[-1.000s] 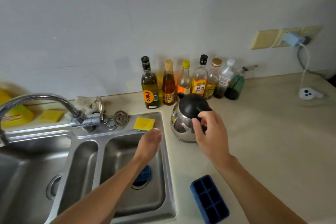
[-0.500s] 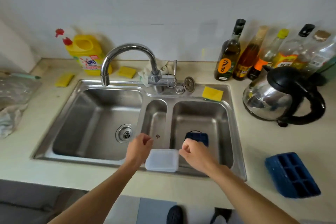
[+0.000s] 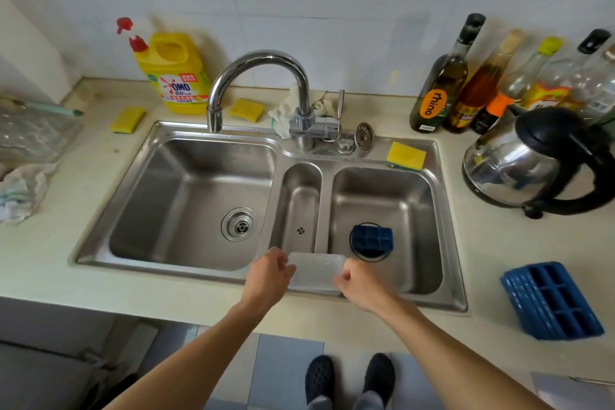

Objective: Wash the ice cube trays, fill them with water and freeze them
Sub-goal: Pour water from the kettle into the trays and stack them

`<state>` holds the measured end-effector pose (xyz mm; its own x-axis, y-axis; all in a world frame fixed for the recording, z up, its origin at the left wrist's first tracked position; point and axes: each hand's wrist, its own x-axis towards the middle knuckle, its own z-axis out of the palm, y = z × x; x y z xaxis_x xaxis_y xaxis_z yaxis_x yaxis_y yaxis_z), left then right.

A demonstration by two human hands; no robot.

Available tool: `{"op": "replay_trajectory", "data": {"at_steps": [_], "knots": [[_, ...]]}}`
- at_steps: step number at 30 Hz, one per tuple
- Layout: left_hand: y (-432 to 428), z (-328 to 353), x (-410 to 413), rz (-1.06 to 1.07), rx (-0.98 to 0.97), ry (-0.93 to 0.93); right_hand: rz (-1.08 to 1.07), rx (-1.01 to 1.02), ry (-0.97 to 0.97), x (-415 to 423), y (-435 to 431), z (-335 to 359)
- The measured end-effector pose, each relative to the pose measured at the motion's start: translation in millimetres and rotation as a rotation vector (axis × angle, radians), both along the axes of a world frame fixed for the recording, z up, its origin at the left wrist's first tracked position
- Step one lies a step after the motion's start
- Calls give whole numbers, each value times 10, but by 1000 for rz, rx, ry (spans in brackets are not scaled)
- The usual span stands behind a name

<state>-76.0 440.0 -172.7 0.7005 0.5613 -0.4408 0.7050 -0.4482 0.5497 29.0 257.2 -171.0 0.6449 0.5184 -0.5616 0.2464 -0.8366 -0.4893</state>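
Note:
A white translucent ice cube tray (image 3: 315, 271) lies across the front rim of the steel sink (image 3: 186, 271). My left hand (image 3: 268, 278) grips its left end and my right hand (image 3: 357, 283) grips its right end. A blue ice cube tray (image 3: 372, 238) rests in the right basin over the drain. Another blue ice cube tray (image 3: 552, 301) sits on the counter at the right. The faucet (image 3: 263, 83) arches over the left basin, with no water running.
A steel kettle with a black handle (image 3: 529, 163) stands right of the sink, with several bottles (image 3: 442, 83) behind it. A yellow detergent jug (image 3: 174, 73) and yellow sponges (image 3: 406, 155) sit along the back. A cloth (image 3: 20, 193) lies at the far left.
My right hand left the kettle and my left hand left the right basin; both came to the white tray at the sink's front rim. The view swung left and down.

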Motion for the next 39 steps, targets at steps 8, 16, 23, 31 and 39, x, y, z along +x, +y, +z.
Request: {"op": "replay_trajectory", "data": {"at_steps": [8, 16, 23, 31, 39], "knots": [[-37, 62, 207, 75, -20, -77, -65, 60, -14, 80, -126, 164], [-479, 224, 909, -31, -116, -129, -239, 99, -34, 661, -685, 215], [-736, 62, 1436, -156, -137, -52, -321, 77, 4, 1062, -923, -32], [-722, -415, 1927, -314, -124, 144, -448, 3, 92, 1297, -791, -565], [-626, -939, 2202, -399, -80, 327, -534, 13, 139, 1372, -577, -1099]]}}
